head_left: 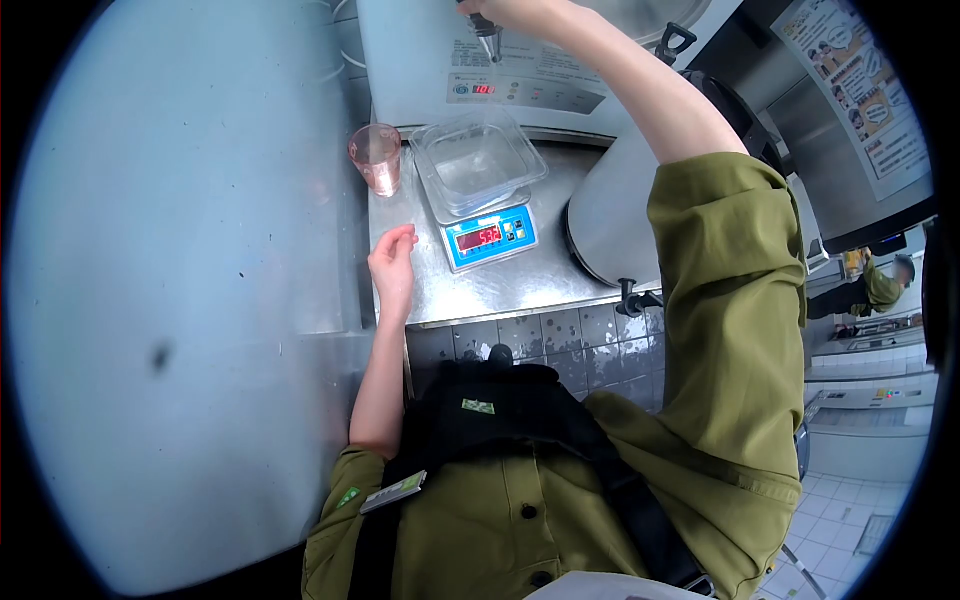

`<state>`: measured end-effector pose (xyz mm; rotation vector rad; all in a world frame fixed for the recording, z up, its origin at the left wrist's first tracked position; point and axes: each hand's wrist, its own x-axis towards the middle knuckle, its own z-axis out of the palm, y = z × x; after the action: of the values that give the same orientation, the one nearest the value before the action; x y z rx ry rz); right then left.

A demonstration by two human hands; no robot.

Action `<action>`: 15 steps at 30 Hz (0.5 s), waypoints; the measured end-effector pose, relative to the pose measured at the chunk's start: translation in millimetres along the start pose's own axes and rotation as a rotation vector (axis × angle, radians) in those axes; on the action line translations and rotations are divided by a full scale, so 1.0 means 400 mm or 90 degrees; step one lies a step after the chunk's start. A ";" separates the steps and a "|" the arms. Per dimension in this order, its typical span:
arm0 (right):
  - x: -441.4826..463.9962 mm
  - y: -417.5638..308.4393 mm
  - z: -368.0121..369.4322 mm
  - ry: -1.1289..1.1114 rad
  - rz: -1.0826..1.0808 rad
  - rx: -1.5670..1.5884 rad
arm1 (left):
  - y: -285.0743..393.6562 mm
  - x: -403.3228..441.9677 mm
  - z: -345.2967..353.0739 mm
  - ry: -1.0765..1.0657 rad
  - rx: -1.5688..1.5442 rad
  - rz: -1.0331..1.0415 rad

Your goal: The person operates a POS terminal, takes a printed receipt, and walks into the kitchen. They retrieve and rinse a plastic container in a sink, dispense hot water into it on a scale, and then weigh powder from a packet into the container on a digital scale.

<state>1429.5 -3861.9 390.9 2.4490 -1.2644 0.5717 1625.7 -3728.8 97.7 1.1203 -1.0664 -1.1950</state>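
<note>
Clear plastic container [475, 168], open-topped, sits on the platform of a blue-faced digital scale [492, 237]; red digits on the scale appear to read 532. Both rest on a stainless-steel counter [435, 290]. Metal tap [489, 40] with a black upper part juts from the front of a pale machine [415, 60], beyond the container. Whether liquid is running from it: cannot tell.

Right hand [508, 12]: at the tap's upper part, partly cut off by the top edge of the view. Fingertips reach the black part; firmness of grip cannot be told.

Left hand [393, 265]: released, fingers loosely bent, holding nothing, over the counter's left side, near the scale.

Surroundings: reddish see-through cup [377, 160] stands left of the container, apart from it. Large pale cylinder [622, 215] with a black spigot [632, 298] stands right of the scale. Another person [882, 287] is in the background, far right.
</note>
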 end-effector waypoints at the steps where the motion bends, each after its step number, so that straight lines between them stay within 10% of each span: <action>1: 0.000 0.002 0.002 0.002 -0.001 -0.002 | 0.000 0.000 0.000 0.000 -0.001 -0.002; 15: 0.003 0.011 0.015 0.010 -0.003 -0.008 | -0.001 -0.003 0.003 -0.001 -0.010 -0.023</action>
<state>1427.6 -3868.0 386.8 2.4319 -1.2532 0.5783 1624.3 -3727.6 97.5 1.1306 -1.0407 -1.2306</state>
